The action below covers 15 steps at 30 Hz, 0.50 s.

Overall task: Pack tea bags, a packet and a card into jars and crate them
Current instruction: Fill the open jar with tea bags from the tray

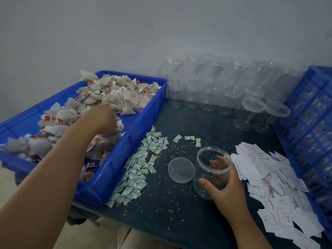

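Note:
My right hand (224, 187) grips an open clear plastic jar (210, 162) standing on the dark table, thumb on its near wall and fingers round the far side. The jar's clear lid (181, 170) lies flat just left of it. My left hand (102, 117) reaches into the blue tray (125, 141) and its fingers are down among the white tea bags (107, 92) with red tags; I cannot see whether it holds any. Small green-and-white packets (142, 169) lie scattered beside the tray. White cards (269, 180) are heaped to the right of the jar.
Several empty clear jars (212, 81) stand stacked along the wall at the back, two of them lidded (253, 112). A blue slatted crate (309, 126) stands at the right edge. One clear jar lies on its side among the tea bags. Loose grains dot the table.

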Motion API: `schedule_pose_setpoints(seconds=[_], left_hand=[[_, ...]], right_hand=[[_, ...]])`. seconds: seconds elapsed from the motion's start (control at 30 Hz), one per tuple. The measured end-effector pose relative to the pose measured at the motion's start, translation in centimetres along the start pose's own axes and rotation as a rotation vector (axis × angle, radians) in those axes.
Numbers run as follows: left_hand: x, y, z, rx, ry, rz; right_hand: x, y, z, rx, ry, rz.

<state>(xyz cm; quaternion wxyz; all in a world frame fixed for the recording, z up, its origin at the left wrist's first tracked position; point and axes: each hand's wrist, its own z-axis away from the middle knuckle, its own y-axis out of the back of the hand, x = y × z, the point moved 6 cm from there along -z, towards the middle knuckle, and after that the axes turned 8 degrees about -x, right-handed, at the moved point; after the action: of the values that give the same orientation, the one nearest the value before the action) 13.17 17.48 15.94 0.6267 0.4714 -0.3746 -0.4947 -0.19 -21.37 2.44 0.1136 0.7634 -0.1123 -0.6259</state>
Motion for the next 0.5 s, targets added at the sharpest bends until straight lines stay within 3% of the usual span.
schedule_pose_setpoints(seconds=[0.13, 0.3, 0.4, 0.5], left_hand=[[1.0, 1.9, 2.1, 0.267, -0.108, 0.343], [3.0, 4.7, 5.3, 0.449, -0.264, 0.677], [6.2, 5.5, 7.9, 0.396, -0.450, 0.938], [10.3, 4.5, 9.7, 0.201, -0.567, 1.100]], right_hand=[[0.0, -0.1, 0.0, -0.005, 0.001, 0.001], [0.0, -0.1, 0.0, -0.002, -0.003, -0.014], [-0.1, -0.2, 0.0, -0.007, 0.003, 0.000], [-0.1, -0.3, 0.0, -0.008, 0.011, -0.006]])
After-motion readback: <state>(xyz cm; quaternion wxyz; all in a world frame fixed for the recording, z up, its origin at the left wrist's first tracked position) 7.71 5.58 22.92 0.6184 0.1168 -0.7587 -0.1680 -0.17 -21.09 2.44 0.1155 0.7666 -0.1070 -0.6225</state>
